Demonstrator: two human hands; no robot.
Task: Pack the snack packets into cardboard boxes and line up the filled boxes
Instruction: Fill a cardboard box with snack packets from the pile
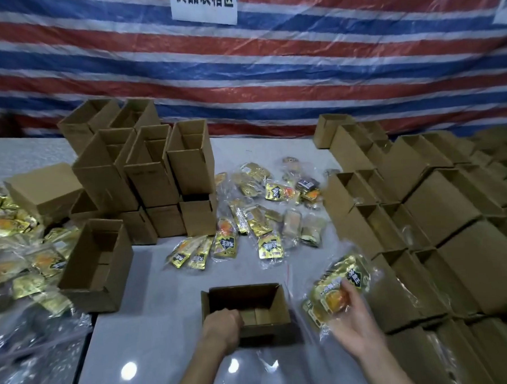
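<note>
Left grip [222,325]: clenched over the near-left rim of the open box [249,302], fingers curled down inside. The box sits upright on the bench [153,329], near centre, flaps open.
Right grip [351,324]: grasping a snack packet bundle [336,284] in a clear bag, thumb across its front. Held off the bench, just right of the open box and not yet in it.
Loose packets [256,215] are scattered mid-bench, beyond the box.
Packet pile [19,233] at the left edge.
Empty boxes [145,168] are stacked at far left, mouths open. One more box [96,264] stands alone just near of them.
Box rows [423,212] are packed tight along the right side. Can't tell what's in them.
Striped tarp [269,73] behind everything.
</note>
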